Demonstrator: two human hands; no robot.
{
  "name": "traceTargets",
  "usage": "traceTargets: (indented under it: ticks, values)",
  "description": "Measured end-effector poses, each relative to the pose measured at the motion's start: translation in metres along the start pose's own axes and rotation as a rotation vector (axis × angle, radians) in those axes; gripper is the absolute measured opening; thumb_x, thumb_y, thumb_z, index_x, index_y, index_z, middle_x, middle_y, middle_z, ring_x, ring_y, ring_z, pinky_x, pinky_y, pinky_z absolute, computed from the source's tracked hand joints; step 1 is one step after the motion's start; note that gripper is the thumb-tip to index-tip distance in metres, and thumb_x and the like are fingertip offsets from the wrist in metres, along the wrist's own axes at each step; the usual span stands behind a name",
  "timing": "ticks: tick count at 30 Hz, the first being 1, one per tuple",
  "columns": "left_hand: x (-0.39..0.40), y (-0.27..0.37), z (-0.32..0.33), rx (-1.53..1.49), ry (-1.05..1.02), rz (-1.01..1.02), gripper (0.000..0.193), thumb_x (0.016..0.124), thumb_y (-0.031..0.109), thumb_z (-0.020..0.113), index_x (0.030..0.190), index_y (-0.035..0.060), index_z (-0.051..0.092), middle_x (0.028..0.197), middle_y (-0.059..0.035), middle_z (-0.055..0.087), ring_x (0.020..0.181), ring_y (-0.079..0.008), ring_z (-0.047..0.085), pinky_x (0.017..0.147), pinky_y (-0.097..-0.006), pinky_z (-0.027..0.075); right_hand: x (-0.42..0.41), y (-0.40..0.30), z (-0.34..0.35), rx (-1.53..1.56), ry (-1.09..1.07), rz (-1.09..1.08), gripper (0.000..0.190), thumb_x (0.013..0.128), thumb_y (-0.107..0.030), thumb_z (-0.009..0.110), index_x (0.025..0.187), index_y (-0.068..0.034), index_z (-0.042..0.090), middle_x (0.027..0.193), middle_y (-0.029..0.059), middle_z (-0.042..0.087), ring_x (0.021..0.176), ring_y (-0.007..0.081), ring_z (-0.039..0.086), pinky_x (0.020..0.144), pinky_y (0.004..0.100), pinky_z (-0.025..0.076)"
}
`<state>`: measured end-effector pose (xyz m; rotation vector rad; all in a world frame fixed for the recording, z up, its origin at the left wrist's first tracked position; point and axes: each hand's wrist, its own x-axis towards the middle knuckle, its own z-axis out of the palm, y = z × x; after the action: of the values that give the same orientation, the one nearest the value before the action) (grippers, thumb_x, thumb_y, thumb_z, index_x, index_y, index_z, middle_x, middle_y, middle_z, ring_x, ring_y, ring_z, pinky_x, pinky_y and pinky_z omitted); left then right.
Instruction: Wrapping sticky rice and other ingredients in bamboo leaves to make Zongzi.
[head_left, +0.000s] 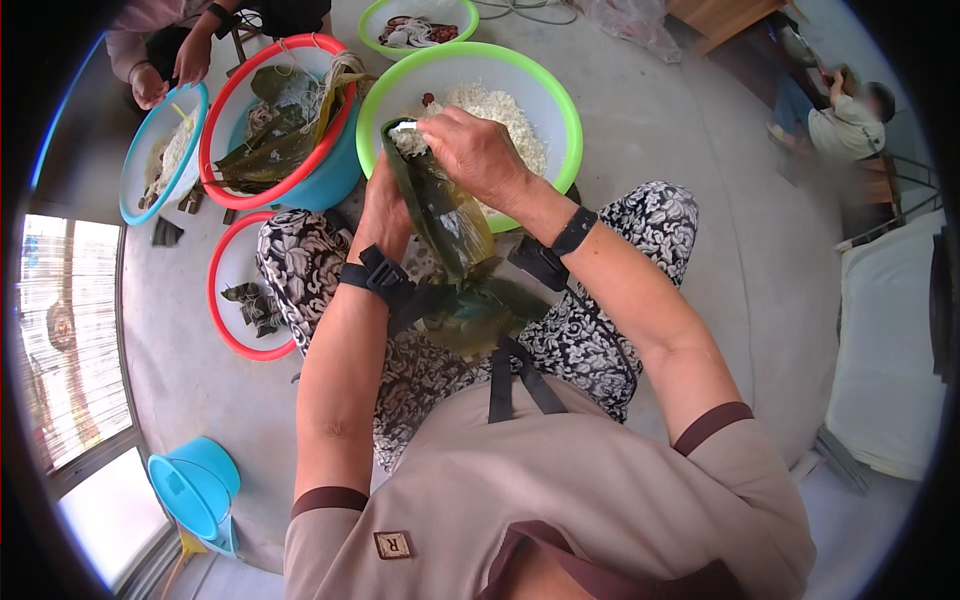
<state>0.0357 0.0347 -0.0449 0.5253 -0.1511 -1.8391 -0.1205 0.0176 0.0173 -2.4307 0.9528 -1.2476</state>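
My left hand (386, 202) holds a cone of folded green bamboo leaves (427, 202) from its left side, and the long leaf tails hang toward my lap. White rice (409, 141) fills the mouth of the cone. Just above that rice, my right hand (480, 157) has its fingers closed on a small white object (406, 125), possibly a spoon, mostly hidden by the fingers. Beyond both hands stands a green-rimmed basin (566, 120) of loose rice (510, 112), with a dark red date (428, 98) near its left side. More leaves (480, 311) lie between my legs.
A red-rimmed basin (217, 176) holds leaves and string. Wrapped leaf parcels (255, 307) lie in a lower red-rimmed basin (217, 319). At upper left are another person's hands (176, 71) by a blue-rimmed basin (129, 202). A blue bucket (195, 480) stands lower left.
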Motion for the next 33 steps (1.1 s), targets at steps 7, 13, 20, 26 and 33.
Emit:
traceTargets:
  ticks: [7,13,20,26,33]
  values:
    - [-0.026,-0.008,0.036,0.343,0.064,0.178,0.027,0.094,0.031,0.060,0.104,0.0058,0.062,0.089,-0.0056,0.066,0.075,-0.0170,0.064,0.062,-0.0286,0.053,0.004,-0.004,-0.012,0.064,0.046,0.038,0.016,0.088,-0.010,0.064,0.103,-0.004,0.066,0.087,0.0127,0.065,0.078,0.0314,0.065,0.068,0.0371,0.053]
    - [-0.013,-0.002,0.021,0.384,0.116,0.170,0.032,0.095,0.035,0.056,0.107,0.0052,0.062,0.087,-0.0055,0.065,0.077,-0.0174,0.062,0.064,-0.0295,0.051,0.003,-0.001,-0.036,0.219,0.136,0.244,0.016,0.090,-0.012,0.060,0.099,0.000,0.066,0.095,0.0157,0.069,0.087,0.0274,0.068,0.076,0.0341,0.052]
    - [-0.016,-0.004,0.009,0.341,0.134,0.154,0.035,0.096,0.038,0.056,0.112,0.0063,0.060,0.092,-0.0066,0.064,0.083,-0.0179,0.062,0.069,-0.0310,0.052,-0.013,-0.006,-0.026,0.335,0.023,0.281,0.016,0.089,-0.014,0.060,0.093,0.000,0.067,0.091,0.0164,0.069,0.083,0.0289,0.067,0.074,0.0354,0.052]
    - [-0.016,-0.008,0.014,0.333,0.039,0.205,0.030,0.096,0.032,0.057,0.109,0.0049,0.059,0.094,-0.0072,0.064,0.082,-0.0199,0.064,0.069,-0.0339,0.055,-0.016,0.006,-0.012,0.253,0.040,0.233,0.016,0.088,-0.013,0.060,0.093,0.000,0.067,0.084,0.0176,0.067,0.076,0.0325,0.066,0.070,0.0373,0.051]
    - [-0.014,-0.010,0.016,0.230,0.022,0.182,0.027,0.097,0.028,0.055,0.110,0.0052,0.058,0.096,-0.0075,0.064,0.083,-0.0208,0.065,0.070,-0.0352,0.056,-0.008,-0.004,-0.016,0.292,0.061,0.213,0.014,0.087,-0.014,0.062,0.091,-0.001,0.066,0.084,0.0160,0.066,0.078,0.0315,0.066,0.069,0.0379,0.052]
